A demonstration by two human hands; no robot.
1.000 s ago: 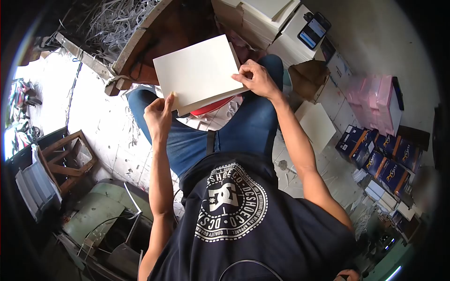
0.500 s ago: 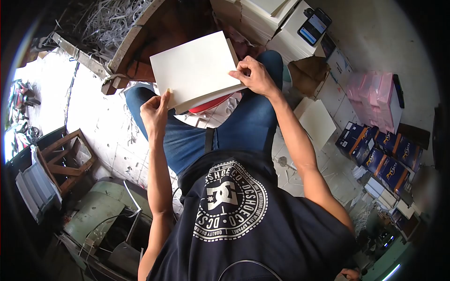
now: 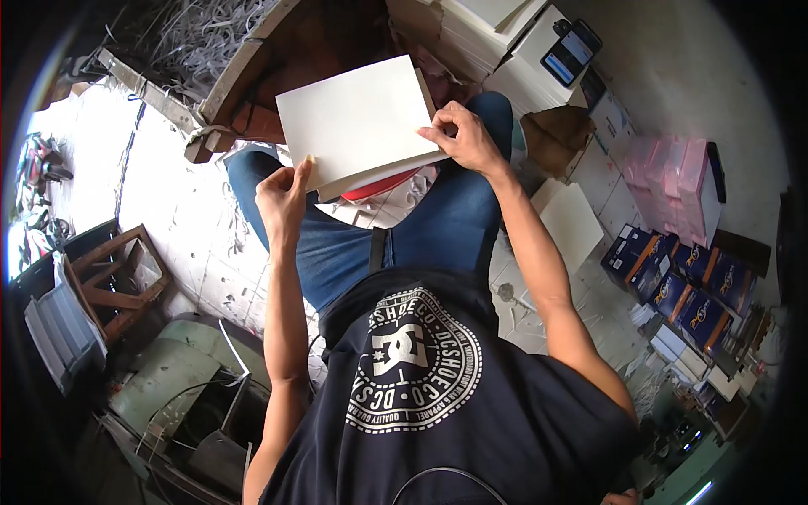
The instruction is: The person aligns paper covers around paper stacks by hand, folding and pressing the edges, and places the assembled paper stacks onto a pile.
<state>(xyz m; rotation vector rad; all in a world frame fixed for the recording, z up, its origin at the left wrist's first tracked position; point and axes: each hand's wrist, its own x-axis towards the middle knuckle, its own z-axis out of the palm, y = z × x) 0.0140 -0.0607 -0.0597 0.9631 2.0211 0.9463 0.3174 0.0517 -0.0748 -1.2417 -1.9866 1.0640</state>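
Note:
A stack of cream paper sheets (image 3: pixel 358 122) lies over something red (image 3: pixel 383 184) between my knees, its top sheet slightly askew from those below. My left hand (image 3: pixel 282 195) pinches the near left corner, thumb on top of the paper. At the right edge, my right hand (image 3: pixel 465 139) has its thumb and forefinger closed on the paper, the other fingers curled. How many sheets each hand grips is hidden. What holds the stack up from below is mostly covered.
A wooden-sided bin of shredded paper strips (image 3: pixel 202 42) stands ahead left. Ahead right are tall paper stacks (image 3: pixel 497 50) with a phone (image 3: pixel 571 52) on them. Pink-wrapped packs (image 3: pixel 669 181) and blue boxes (image 3: pixel 694 282) sit at right; a green machine (image 3: pixel 181 370) stands at left.
The view has shifted a little, so the paper and both hands appear slightly further right. Both hands keep their hold on the paper.

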